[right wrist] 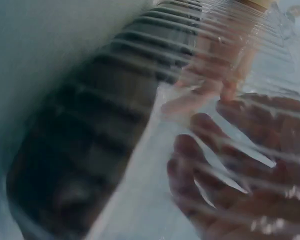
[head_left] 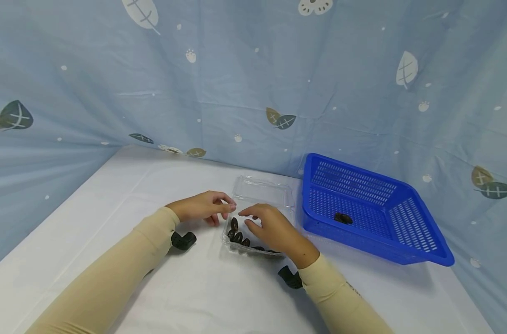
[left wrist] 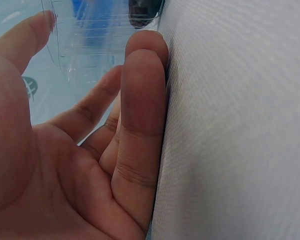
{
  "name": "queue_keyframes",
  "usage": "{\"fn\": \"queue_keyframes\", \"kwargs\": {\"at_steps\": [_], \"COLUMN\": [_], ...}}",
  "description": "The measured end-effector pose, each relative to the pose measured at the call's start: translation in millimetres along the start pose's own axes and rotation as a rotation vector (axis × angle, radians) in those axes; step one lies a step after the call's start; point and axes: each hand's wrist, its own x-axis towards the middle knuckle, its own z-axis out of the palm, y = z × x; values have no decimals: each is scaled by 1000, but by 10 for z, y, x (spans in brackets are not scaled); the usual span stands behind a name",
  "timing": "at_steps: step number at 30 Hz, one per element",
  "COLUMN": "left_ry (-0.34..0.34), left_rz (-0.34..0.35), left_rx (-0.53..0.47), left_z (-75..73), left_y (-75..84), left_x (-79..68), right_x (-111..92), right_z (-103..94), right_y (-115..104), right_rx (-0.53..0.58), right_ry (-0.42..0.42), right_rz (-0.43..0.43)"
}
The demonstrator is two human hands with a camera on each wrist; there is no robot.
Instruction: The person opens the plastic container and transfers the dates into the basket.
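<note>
A clear plastic clamshell box (head_left: 232,249) sits on the white-covered table with its lid (head_left: 261,190) folded back. Several dark brown oval pieces (head_left: 238,237), glossy and date-like, lie along its near and left sides. Beside the box's left edge is my left hand (head_left: 207,206), fingers loosely bent and apart; in the left wrist view its palm holds nothing. My right hand (head_left: 272,227) hovers over the box, fingers spread and slightly bent. Seen through the ribbed plastic in the right wrist view, the right fingers (right wrist: 185,150) grip nothing; large dark pieces (right wrist: 85,135) blur the foreground.
To the right stands a blue perforated basket (head_left: 362,241) with a small cluster of dark pieces (head_left: 343,218) inside. Black curved wrist mounts (head_left: 183,240) jut out below the wrists. A blue patterned curtain (head_left: 236,83) hangs behind the table.
</note>
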Motion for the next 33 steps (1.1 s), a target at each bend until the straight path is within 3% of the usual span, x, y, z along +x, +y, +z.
{"fn": "queue_keyframes", "kwargs": {"at_steps": [6,14,33], "left_ry": [-13,-19,-14], "left_rz": [10,15,15], "left_rx": [9,27,16], "left_z": [9,-14,-18], "left_y": [-13,28,-24], "left_x": [26,8,15], "right_x": [-3,16,16], "right_z": [74,131,172], "right_y": [40,81,103], "right_rx": [20,36,52], "right_ry": [-55,-85,-105], "right_rz": [16,-30,-118]}}
